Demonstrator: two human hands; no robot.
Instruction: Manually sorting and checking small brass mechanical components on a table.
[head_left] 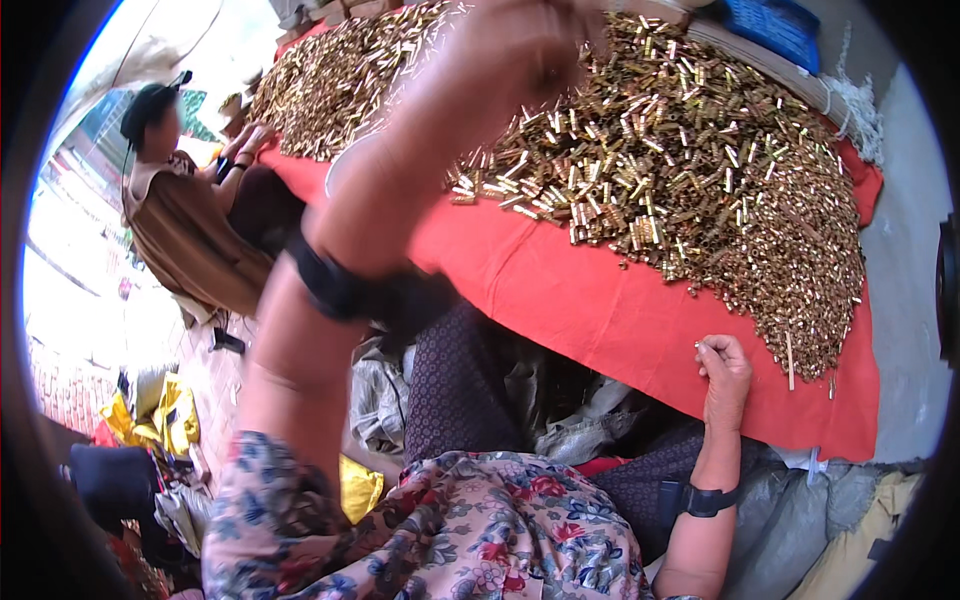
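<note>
Red cloth (pixel 570 305) bears golden metal pieces (pixel 650 160); the right hand (pixel 726 368) pinches a small bright bit (pixel 698 345), while the blurred left hand (pixel 535 60) shows an indeterminable grip.

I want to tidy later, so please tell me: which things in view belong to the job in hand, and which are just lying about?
Belong to the job:
gold-coloured metal pieces, heaped
red cloth under them
tiny piece, apparently pinched in the right hand

Seemingly just lying about:
blue package
white cord
yellow material
</note>
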